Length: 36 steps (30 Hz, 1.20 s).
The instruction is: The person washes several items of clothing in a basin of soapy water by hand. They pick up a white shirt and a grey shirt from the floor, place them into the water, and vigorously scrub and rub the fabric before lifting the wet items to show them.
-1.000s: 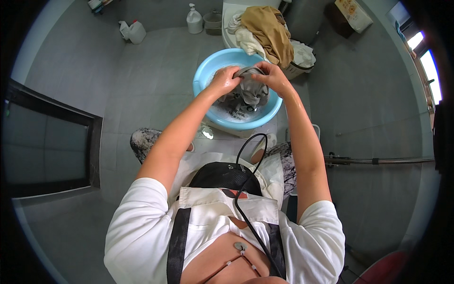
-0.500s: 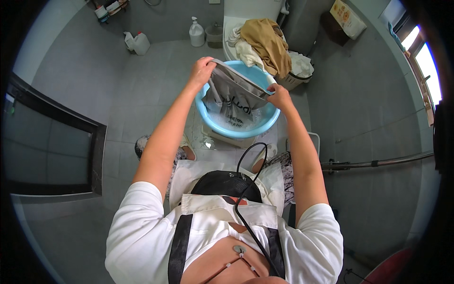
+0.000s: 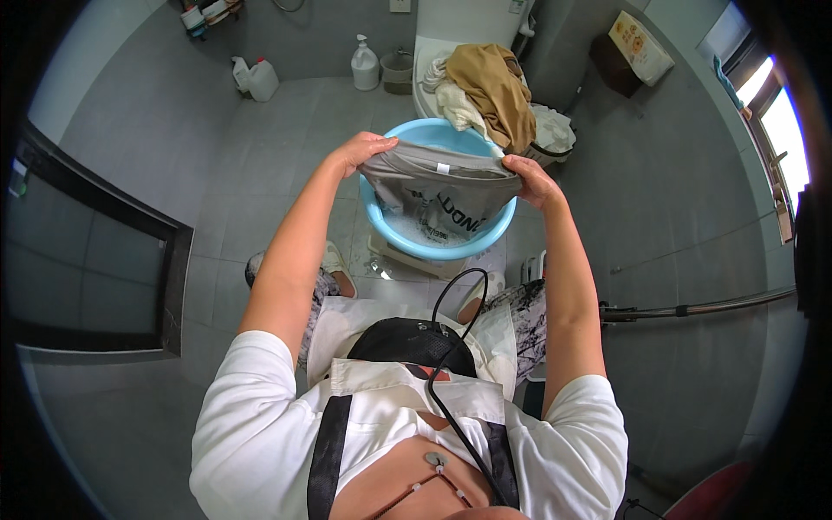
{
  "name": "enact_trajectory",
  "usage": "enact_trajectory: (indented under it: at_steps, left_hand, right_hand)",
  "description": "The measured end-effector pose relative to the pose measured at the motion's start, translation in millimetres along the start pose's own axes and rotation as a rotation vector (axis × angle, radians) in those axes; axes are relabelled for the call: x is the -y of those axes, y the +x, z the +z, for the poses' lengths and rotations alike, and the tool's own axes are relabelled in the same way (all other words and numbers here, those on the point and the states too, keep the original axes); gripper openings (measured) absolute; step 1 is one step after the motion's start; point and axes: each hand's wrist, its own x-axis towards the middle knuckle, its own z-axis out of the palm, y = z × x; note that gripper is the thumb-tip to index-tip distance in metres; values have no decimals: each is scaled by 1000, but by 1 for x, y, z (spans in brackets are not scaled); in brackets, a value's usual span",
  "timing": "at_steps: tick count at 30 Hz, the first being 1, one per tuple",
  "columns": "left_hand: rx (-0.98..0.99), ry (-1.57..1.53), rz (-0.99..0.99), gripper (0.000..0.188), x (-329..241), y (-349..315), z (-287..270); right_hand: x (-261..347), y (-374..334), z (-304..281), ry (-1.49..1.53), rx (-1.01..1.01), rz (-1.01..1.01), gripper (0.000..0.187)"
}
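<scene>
Over a light blue basin [image 3: 414, 246] I hold up a wet grey T-shirt [image 3: 404, 184] with dark lettering and a small white label at its upper edge. My left hand [image 3: 361, 152] grips the upper left corner, and my right hand [image 3: 535, 180] pinches the upper right one. Between them the upper edge sags slightly, and the lower part hangs into sudsy water [image 3: 425, 230]. Folds of cloth hide some of the print and the basin's inside.
Behind the basin, a tan garment [image 3: 490, 87] and a cream cloth [image 3: 459, 108] lie on a white toilet [image 3: 468, 22]. A lined waste bin [image 3: 552, 134] stands beside it. A pump bottle [image 3: 365, 65] and a white jug [image 3: 260, 80] are farther left. A metal bar [image 3: 693, 308] extends at right.
The T-shirt's upper edge is now spread wider and more level, with its label showing. My left hand has moved left and down; my right hand has shifted right.
</scene>
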Motion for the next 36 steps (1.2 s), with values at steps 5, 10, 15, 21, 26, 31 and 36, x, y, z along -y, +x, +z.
enact_trajectory:
  at_steps: [5,10,15,21,26,31,36]
  left_hand:
    - [-53,-49,116,40,-5,3,3]
    - [-12,-8,122,36,-10,4,3]
    - [133,261,315,31,-13,4,12]
    - [106,382,439,25,-12,14,7]
    - [-212,391,583,17,-3,20,0]
    - [-421,649,753,22,-1,21,2]
    - [-364,564,453,27,-20,13,16]
  right_hand:
    - [4,1,-1,-86,-60,82,32]
    - [9,8,5,-595,-72,7,28]
    - [3,27,-6,-402,-524,-188,31]
    - [14,22,-11,-387,-492,-76,30]
    - [11,10,-12,-380,-251,-38,30]
    - [13,1,-6,-824,-10,-183,36]
    - [11,10,-5,-1192,-482,-369,25]
